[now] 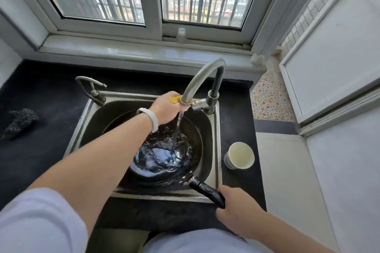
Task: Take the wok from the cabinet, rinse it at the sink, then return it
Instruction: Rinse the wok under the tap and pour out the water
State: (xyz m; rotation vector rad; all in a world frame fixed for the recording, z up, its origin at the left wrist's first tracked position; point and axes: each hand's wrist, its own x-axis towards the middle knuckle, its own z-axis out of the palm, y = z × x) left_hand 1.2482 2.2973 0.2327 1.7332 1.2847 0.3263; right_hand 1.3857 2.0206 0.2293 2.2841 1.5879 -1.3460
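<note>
A black wok [191, 135] sits inside the steel sink [214, 129], with water pooled and churning in its bottom. Its black handle [205, 189] sticks out over the sink's front right corner, and my right hand [236, 207] is shut on the handle's end. Water streams from the curved faucet [201, 80] into the wok. My left hand [166, 109] reaches across the sink and grips a yellow lever [174, 99] at the faucet's spout end. A white band is on my left wrist.
A stack of paper cups [238, 158] stands on the dark counter right of the sink. A dark scrubbing cloth [19, 122] lies at the far left. A small second tap [92, 90] rises at the sink's back left. The window sill runs behind.
</note>
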